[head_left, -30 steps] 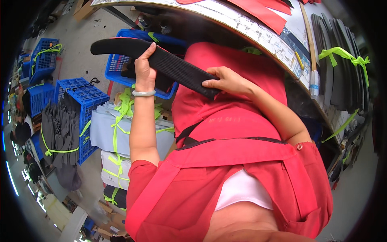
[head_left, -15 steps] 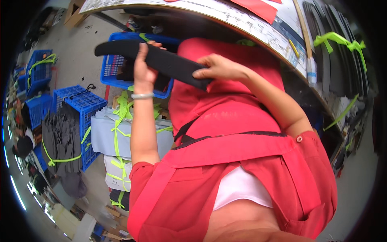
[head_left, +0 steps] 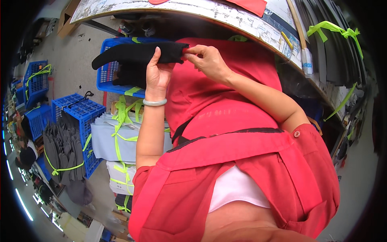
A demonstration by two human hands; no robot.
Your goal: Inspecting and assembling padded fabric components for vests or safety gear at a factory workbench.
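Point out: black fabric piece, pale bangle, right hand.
Black fabric piece (head_left: 130, 53): head view, near mid-length.
Pale bangle (head_left: 155, 103): head view, middle of its band.
Right hand (head_left: 212, 63): head view, its back.

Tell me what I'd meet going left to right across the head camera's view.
Bundle of grey pieces, white tied package, left hand, right hand, thin yellow tool, bundle of dark strips.

We take this for workshop handling cut fabric. Scuffed, marked desk (head_left: 189, 5) bears red pieces (head_left: 252, 5); dark strips (head_left: 332, 60) stand stacked at right. Around us: blue plastic crates (head_left: 88, 121) on grey floor (head_left: 78, 60), grey cut pieces (head_left: 60, 141) and pale sheets (head_left: 105, 139) bundled with bright green ties (head_left: 349, 33).
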